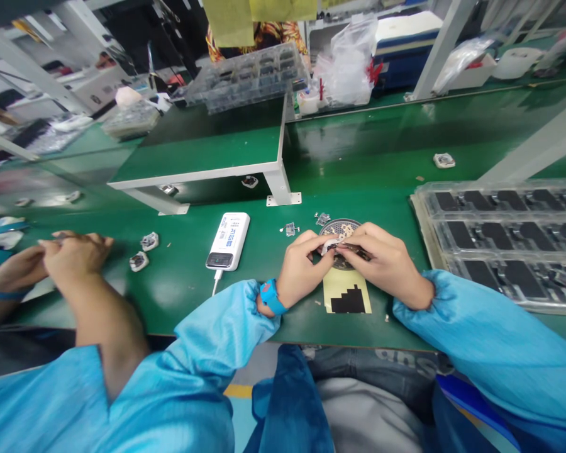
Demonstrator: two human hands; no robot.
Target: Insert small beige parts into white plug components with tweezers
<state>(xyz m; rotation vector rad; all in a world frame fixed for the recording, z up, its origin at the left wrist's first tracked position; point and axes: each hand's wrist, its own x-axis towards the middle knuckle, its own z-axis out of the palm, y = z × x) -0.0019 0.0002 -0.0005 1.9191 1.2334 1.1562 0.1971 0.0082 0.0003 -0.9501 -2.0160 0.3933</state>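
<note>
My left hand (304, 267), with a blue wristband, pinches a small white part (329, 245) above a round dish. My right hand (382, 261) has its fingers closed on a thin dark piece (358, 251) that meets the white part. Beneath both hands is the round perforated dish (349, 226) with small pale bits in it. A yellow sheet (330, 286) bearing a black stepped shape (349, 301) lies just in front of the dish. Two small clear parts (290, 229) rest behind my left hand.
A white power bank (229, 242) with a cable lies to the left. Clear trays of dark parts (481, 236) stand at right. Behind is a raised green shelf (202, 148) with trays on it. Another person's hands (75, 251) are at far left, near two small white parts (149, 241).
</note>
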